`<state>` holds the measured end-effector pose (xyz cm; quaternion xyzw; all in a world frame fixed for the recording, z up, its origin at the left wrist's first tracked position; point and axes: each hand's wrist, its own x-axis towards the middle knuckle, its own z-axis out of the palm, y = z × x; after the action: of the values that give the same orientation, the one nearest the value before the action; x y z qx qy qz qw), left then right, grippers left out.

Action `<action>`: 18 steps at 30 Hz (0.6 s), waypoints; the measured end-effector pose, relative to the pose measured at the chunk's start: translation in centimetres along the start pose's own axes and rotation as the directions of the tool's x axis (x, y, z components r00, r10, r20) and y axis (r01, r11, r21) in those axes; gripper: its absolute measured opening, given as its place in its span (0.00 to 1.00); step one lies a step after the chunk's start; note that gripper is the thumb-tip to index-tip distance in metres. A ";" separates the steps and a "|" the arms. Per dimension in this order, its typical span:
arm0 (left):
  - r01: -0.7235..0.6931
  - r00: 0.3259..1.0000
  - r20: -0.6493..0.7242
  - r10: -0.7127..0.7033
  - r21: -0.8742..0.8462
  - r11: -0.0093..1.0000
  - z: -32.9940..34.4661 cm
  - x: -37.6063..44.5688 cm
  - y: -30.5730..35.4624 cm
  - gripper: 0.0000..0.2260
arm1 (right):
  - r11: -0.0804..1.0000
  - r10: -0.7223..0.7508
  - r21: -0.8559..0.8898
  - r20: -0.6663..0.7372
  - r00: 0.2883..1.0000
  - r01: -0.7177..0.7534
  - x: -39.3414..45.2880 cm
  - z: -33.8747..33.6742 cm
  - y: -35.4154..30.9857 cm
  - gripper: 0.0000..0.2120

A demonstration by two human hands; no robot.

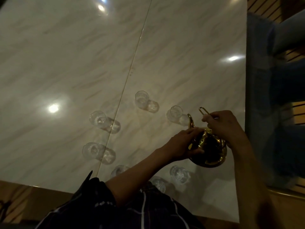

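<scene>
Empty clear glasses (99, 119) stand in a loose ring on the glossy, marble-patterned table (66, 55), likely set out so each is within pouring reach. The left hand (183, 142) curls round the side of the golden teapot (211, 151), probably to steady it. The right hand (226, 126) pinches the thin looped handle (203, 110), ready to tip. The spout (191, 121) points at the nearest glass (175, 113). The teapot sits low inside the ring, towards the table's right. The tabletop mirrors ceiling lights, and blue fabric (272, 96) lies beyond its right edge.
</scene>
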<state>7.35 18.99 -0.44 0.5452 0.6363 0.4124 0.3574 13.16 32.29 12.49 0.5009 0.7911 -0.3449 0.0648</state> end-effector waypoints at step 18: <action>-0.085 0.993 -0.086 0.086 0.017 0.996 -1.0 0.5 4.4 0.33 | 0.985 -0.074 -0.154 0.000 0.997 0.073 -1.7 -4.1 -1.4 0.15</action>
<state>8.14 19.60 3.97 0.5561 0.6299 0.4463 0.3079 13.81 33.20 16.98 0.4661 0.8335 -0.2833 0.0882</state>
